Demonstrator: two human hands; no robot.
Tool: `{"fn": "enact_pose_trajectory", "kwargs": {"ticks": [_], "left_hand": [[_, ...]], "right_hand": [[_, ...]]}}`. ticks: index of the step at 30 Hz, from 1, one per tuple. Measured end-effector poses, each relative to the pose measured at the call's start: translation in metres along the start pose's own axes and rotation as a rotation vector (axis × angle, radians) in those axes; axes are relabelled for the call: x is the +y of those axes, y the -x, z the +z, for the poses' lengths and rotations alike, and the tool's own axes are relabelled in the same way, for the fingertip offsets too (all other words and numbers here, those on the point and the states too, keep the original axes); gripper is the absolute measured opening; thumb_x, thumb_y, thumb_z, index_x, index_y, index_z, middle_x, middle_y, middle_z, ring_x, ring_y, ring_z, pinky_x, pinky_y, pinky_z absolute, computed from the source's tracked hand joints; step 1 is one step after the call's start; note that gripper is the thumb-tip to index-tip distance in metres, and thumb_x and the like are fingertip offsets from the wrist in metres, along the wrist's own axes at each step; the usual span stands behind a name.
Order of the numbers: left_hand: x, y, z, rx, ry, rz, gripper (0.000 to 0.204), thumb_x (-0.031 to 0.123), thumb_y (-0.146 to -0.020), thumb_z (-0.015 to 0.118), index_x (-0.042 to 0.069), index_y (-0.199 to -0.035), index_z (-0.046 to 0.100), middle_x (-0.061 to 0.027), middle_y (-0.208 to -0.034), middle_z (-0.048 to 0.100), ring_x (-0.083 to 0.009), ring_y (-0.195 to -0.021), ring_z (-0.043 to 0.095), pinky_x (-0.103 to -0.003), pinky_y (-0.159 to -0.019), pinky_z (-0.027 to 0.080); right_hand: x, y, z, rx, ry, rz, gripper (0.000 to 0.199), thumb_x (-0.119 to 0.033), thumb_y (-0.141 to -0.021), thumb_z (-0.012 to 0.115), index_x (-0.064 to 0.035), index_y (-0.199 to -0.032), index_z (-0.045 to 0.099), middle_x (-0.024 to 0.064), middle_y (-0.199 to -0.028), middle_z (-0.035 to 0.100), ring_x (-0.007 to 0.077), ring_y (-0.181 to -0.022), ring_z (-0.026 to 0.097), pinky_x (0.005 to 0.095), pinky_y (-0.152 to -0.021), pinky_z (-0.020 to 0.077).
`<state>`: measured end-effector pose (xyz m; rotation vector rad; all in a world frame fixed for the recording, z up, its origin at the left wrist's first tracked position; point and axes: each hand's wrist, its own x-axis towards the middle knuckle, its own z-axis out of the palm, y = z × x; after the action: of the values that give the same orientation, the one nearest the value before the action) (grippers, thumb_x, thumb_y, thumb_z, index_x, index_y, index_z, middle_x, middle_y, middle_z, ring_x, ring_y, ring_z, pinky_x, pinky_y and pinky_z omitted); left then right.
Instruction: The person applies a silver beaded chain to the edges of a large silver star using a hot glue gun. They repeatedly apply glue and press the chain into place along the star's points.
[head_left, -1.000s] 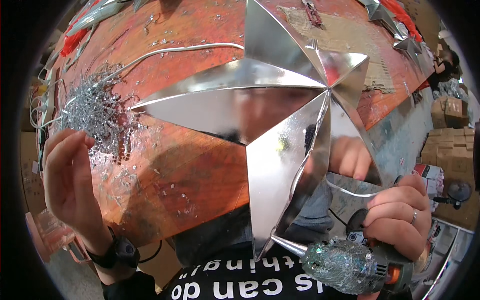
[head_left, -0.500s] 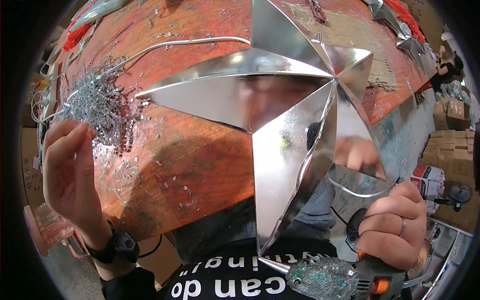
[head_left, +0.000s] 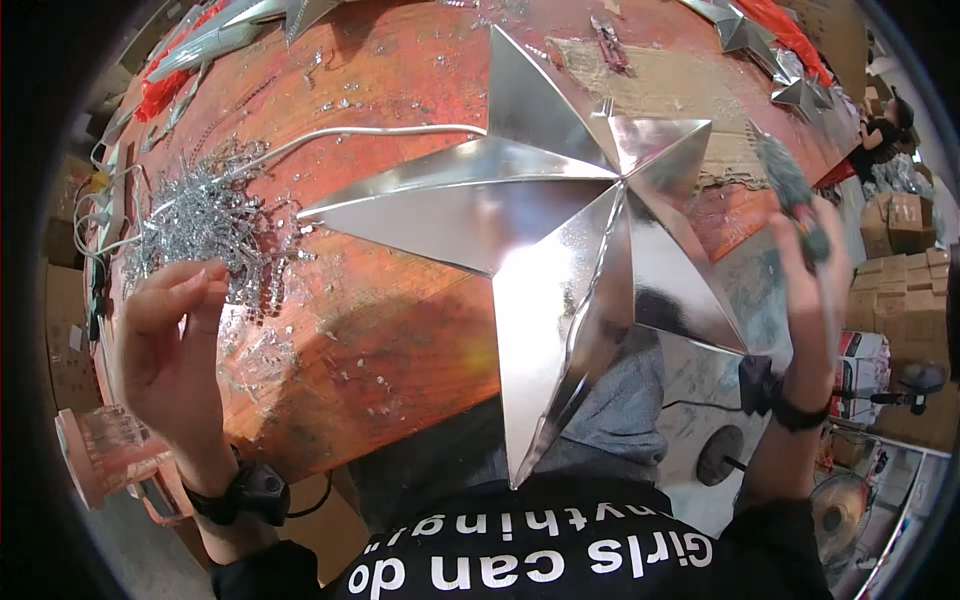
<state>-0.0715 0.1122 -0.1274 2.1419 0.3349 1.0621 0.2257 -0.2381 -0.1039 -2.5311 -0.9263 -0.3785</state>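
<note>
A big shiny silver five-pointed star (head_left: 550, 300) stretches over the table's near edge, its lowest point above my lap. My right hand (head_left: 812, 260) grips a hot glue gun (head_left: 790, 180) to the right of the star. Its glue-crusted body is tilted up and away, apart from the metal. Left of the star, my left hand (head_left: 178, 340) is raised with thumb and fingers pinched together; whatever they hold, if anything, cannot be made out. Just beyond that hand lies a tangled heap of silver tinsel (head_left: 205, 215).
A white cable (head_left: 340, 131) runs over the stained red-brown table (head_left: 400, 350). Flattened cardboard (head_left: 675, 95) and a red-handled tool (head_left: 608, 45) lie at the back. Smaller silver stars (head_left: 742, 32) sit far right. A pink stool (head_left: 110, 455) stands left; stacked cartons (head_left: 905, 300) stand right.
The glue gun has moved from the star's lowest point up and right, away from it. The star has shifted slightly left and down. My left hand has moved slightly right, still pinched.
</note>
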Motion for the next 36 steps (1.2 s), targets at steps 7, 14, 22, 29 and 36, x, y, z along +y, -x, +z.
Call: {"fn": "enact_pose_trajectory", "kwargs": {"ticks": [7,14,22,29,36], "left_hand": [[0.004,-0.003,-0.008,-0.088,-0.024,0.025,0.002,-0.001,-0.091,0.056,-0.003,-0.091,0.057,-0.0133,-0.092,0.063,-0.0165,-0.086,0.059,-0.028,-0.078,0.048],[0.003,-0.011,0.003,-0.031,0.138,-0.204,0.012,0.000,-0.094,0.050,-0.003,-0.104,0.055,-0.0100,-0.103,0.061,-0.0126,-0.089,0.058,-0.026,-0.082,0.047],[0.006,-0.022,0.004,-0.198,-0.360,0.019,0.010,0.004,-0.078,0.068,0.003,-0.087,0.063,-0.0105,-0.101,0.058,-0.0250,-0.096,0.056,-0.034,-0.083,0.044],[0.004,-0.023,0.014,-0.394,-0.547,0.138,0.021,0.002,-0.074,0.068,0.005,-0.094,0.069,-0.0077,-0.091,0.062,-0.0261,-0.089,0.057,-0.035,-0.078,0.047],[0.007,-0.031,0.022,-0.543,-0.726,0.154,0.009,0.008,-0.078,0.065,0.003,-0.086,0.063,-0.0093,-0.086,0.061,-0.0268,-0.083,0.057,-0.037,-0.073,0.047]], "right_hand": [[-0.033,0.005,0.006,0.084,-0.045,-0.111,0.041,-0.021,-0.083,0.068,-0.0001,-0.117,0.056,0.0166,-0.109,0.060,0.0329,-0.104,0.055,0.0411,-0.091,0.0404],[-0.089,0.010,-0.007,-0.245,-0.043,-0.467,0.054,-0.034,-0.075,0.072,-0.0009,-0.115,0.059,0.0088,-0.106,0.061,0.0299,-0.097,0.054,0.0416,-0.089,0.0356],[-0.065,-0.022,0.012,-0.035,0.015,-0.354,0.042,-0.016,-0.082,0.067,-0.0045,-0.121,0.058,0.0120,-0.116,0.060,0.0292,-0.110,0.051,0.0385,-0.097,0.0328],[-0.048,-0.009,-0.021,0.244,-0.106,-0.142,0.032,-0.008,-0.095,0.049,0.0026,-0.125,0.053,0.0132,-0.127,0.055,0.0211,-0.119,0.050,0.0326,-0.103,0.0342],[-0.034,0.040,-0.047,0.475,-0.180,-0.137,0.035,-0.018,-0.099,0.042,0.0061,-0.122,0.054,0.0150,-0.119,0.059,0.0209,-0.111,0.053,0.0347,-0.100,0.0358]]}}
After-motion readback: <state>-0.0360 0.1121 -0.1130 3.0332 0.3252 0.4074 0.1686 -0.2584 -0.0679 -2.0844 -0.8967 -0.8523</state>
